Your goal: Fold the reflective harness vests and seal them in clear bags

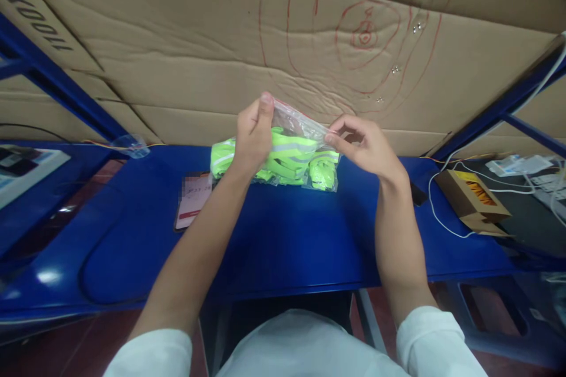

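A clear plastic bag (292, 156) stuffed with neon-green fabric with grey reflective stripes stands on the blue shelf (283, 235). My left hand (253, 135) pinches the bag's top edge at its left end, fingers closed. My right hand (365, 144) pinches the same top edge at its right end between thumb and forefinger. The bag's mouth is stretched between the two hands.
A phone (192, 200) lies flat left of the bag. A small open cardboard box (475, 200) with orange contents sits at the right, with white cables (446, 221) around it. Cardboard sheets (283, 41) with red scribbles form the back wall. Blue frame bars (57, 85) slant on both sides.
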Action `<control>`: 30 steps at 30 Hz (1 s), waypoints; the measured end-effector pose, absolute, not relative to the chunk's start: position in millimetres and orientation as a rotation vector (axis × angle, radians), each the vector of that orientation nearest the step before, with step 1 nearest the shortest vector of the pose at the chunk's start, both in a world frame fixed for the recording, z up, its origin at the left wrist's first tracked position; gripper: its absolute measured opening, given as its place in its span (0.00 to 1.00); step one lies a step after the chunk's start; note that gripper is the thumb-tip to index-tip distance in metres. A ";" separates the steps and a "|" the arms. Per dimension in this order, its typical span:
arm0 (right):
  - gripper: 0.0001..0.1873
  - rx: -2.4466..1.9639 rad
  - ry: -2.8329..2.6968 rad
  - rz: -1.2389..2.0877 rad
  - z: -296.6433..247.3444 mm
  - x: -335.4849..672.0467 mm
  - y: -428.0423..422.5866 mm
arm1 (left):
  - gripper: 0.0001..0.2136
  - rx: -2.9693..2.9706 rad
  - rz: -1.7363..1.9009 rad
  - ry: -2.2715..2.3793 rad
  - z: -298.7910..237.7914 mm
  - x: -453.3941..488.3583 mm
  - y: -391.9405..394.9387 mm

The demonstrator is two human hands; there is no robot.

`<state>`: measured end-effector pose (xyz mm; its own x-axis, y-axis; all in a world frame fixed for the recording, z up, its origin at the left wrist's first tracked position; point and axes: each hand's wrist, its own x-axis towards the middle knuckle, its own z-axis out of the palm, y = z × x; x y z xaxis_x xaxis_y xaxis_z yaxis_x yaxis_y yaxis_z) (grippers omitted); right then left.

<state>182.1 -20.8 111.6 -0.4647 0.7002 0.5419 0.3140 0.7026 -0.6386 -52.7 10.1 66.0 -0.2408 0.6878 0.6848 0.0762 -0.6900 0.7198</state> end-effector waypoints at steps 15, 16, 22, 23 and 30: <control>0.13 -0.751 -2.155 0.421 108.4 178.7 -18.9 | 0.30 1.810 1.916 0.992 69.6 -36.7 -6.2; 0.13 -0.752 -2.151 0.404 108.1 178.1 -18.7 | 0.30 1.821 1.902 1.003 70.4 -35.5 -7.8; 0.13 -0.712 -2.167 0.386 107.4 174.9 -19.8 | 0.29 1.847 1.863 1.024 70.4 -33.6 -11.1; 0.13 -0.708 -2.153 0.422 107.4 174.1 -20.5 | 0.30 1.844 1.861 1.034 70.3 -33.6 -11.7; 0.14 -0.722 -2.121 0.443 105.9 169.4 -21.4 | 0.31 1.935 1.688 0.981 72.9 -28.5 -20.9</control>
